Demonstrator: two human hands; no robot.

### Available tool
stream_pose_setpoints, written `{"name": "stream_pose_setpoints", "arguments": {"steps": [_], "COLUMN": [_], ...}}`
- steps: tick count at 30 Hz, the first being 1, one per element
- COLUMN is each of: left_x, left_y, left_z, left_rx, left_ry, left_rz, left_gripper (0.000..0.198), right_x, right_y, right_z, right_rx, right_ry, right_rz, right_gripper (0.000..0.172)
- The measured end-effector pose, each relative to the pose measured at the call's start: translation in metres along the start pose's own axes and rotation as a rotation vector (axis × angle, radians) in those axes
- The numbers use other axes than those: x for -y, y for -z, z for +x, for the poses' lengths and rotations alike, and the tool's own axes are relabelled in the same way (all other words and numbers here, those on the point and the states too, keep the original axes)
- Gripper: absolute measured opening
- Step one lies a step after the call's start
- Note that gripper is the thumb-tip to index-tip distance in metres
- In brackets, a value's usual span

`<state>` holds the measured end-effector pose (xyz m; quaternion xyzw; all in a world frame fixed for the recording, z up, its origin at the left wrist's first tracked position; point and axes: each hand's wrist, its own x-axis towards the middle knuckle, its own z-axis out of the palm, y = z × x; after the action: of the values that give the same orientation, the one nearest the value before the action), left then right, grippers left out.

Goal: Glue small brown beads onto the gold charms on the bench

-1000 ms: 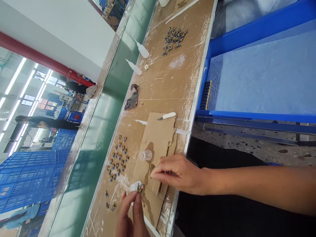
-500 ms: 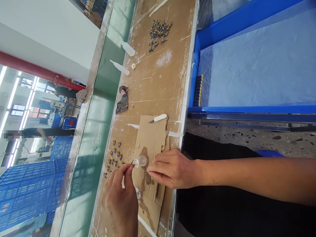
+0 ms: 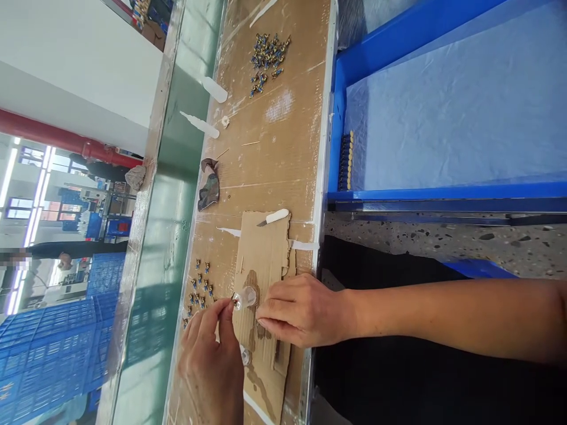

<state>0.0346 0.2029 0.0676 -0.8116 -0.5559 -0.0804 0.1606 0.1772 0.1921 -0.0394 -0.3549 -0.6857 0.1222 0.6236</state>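
Note:
My left hand (image 3: 211,354) pinches a small dark and golden piece between thumb and forefinger, at the mouth of a small clear bottle (image 3: 248,296). The piece is mostly hidden by the fingertips. The bottle stands on a stained cardboard sheet (image 3: 262,251). Beside it my right hand (image 3: 297,310) is closed, fingertips pressed together; whatever they hold is too small or hidden to make out. A second clear container (image 3: 245,355) shows partly behind my left hand. Several small blue and gold figures (image 3: 200,284) stand in rows beyond my left hand.
A white-handled knife (image 3: 274,217) lies on the cardboard's edge. Farther along the table are a camouflage cloth (image 3: 209,186), two white squeeze bottles (image 3: 215,90) and a heap of figures (image 3: 269,56). A blue tray (image 3: 443,118) holds a row of dark and yellow pieces (image 3: 346,159).
The view has shifted slightly, so the table and both hands appear a little farther left. My left hand still pinches the piece at the bottle's mouth; my right hand stays closed beside it.

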Motion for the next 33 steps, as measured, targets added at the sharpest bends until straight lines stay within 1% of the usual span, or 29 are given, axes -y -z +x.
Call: {"name": "stream_pose_setpoints", "arguments": {"steps": [5, 10, 12, 13, 15, 16, 18, 20, 22, 23, 26, 29, 31, 33], "left_x": [0.002, 0.000, -0.002, -0.004, -0.006, -0.007, -0.009, -0.012, -0.014, -0.015, -0.015, -0.013, -0.013, -0.013], "left_y": [-0.002, -0.001, 0.004, 0.008, 0.016, 0.021, 0.029, 0.035, 0.039, 0.040, 0.039, 0.033, 0.026, 0.020], "left_z": [-0.001, 0.000, -0.001, -0.003, -0.013, -0.020, -0.038, -0.061, -0.087, -0.101, -0.147, -0.191, -0.214, -0.230], "left_rx": [0.003, 0.015, 0.026, 0.031, 0.022, 0.015, -0.045, -0.144, -0.244, -0.273, -0.301, -0.297, -0.317, -0.353], "left_ry": [-0.004, 0.063, 0.160, 0.238, 0.448, 0.575, 0.810, 0.962, 1.037, 1.067, 1.184, 1.312, 1.380, 1.423], "left_rz": [0.011, -0.052, -0.099, -0.123, -0.138, -0.125, -0.099, -0.147, -0.221, -0.244, -0.255, -0.293, -0.332, -0.383], "left_gripper": [0.021, 0.021, 0.021, 0.021, 0.021, 0.021, 0.025, 0.027, 0.022, 0.019, 0.016, 0.020, 0.024, 0.025], "right_x": [0.000, 0.000, 0.000, 0.000, 0.000, 0.000, 0.000, 0.001, 0.002, 0.002, 0.003, 0.005, 0.006, 0.007], "right_y": [0.000, -0.001, -0.001, -0.001, 0.000, 0.001, 0.004, 0.006, 0.008, 0.009, 0.009, 0.009, 0.010, 0.011], "right_z": [0.000, 0.000, -0.001, -0.001, 0.000, 0.000, 0.002, 0.002, 0.002, 0.002, -0.002, -0.006, -0.008, -0.008], "right_rx": [-0.019, 0.029, 0.040, 0.033, 0.007, -0.010, -0.031, -0.031, -0.012, 0.002, 0.045, 0.086, 0.107, 0.118], "right_ry": [-0.007, -0.016, -0.013, -0.011, -0.006, -0.006, -0.002, 0.003, 0.004, 0.002, 0.003, 0.002, 0.003, 0.016], "right_rz": [0.002, 0.012, 0.019, 0.023, 0.033, 0.040, 0.058, 0.083, 0.114, 0.129, 0.159, 0.158, 0.151, 0.144], "right_gripper": [0.026, 0.026, 0.026, 0.026, 0.025, 0.024, 0.022, 0.021, 0.019, 0.018, 0.014, 0.011, 0.009, 0.007]}}
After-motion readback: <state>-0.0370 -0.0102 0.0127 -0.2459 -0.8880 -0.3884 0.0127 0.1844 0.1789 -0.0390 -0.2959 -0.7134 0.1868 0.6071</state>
